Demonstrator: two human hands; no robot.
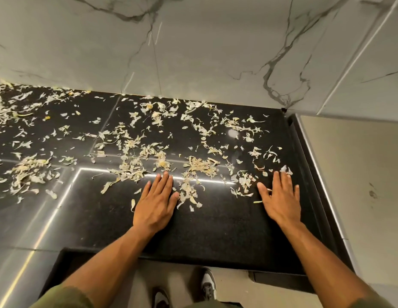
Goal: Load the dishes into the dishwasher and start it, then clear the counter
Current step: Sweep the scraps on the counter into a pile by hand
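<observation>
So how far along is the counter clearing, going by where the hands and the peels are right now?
Barely begun. The strip of black counter nearest the person is mostly bare, though whether it was swept is unclear. In hand: the left hand and right hand lie flat, fingers straight, at the near edge of the dry peel scraps. Left: scraps cover the counter back to the marble wall. No dishwasher is in view.
</observation>
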